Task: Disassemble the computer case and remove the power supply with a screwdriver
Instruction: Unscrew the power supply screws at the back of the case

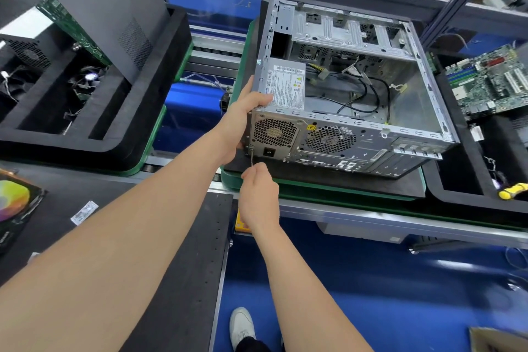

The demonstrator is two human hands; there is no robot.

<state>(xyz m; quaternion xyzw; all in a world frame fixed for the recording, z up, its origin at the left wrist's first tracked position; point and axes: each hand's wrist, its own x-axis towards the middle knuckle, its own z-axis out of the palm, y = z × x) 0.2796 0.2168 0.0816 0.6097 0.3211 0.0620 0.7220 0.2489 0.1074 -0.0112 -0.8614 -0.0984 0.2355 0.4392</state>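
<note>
An open silver computer case [411,134] lies on its side on a black mat on a green tray. The grey power supply [285,86] sits in its near left corner, label up, with its fan grille facing me on the rear panel. My left hand [243,120] grips the case's near left corner, thumb on top of the power supply. My right hand [258,188] holds a thin screwdriver [251,156]. The tip is on a screw at the lower left of the power supply's rear plate. Loose cables lie inside the case.
A motherboard [488,80] lies on a black tray at the right, with a yellow-handled tool [511,190] near its front. At the left, a black foam tray [94,111] holds a leaning grey side panel [114,8] and parts. The green tray [285,190] sits on a conveyor rail.
</note>
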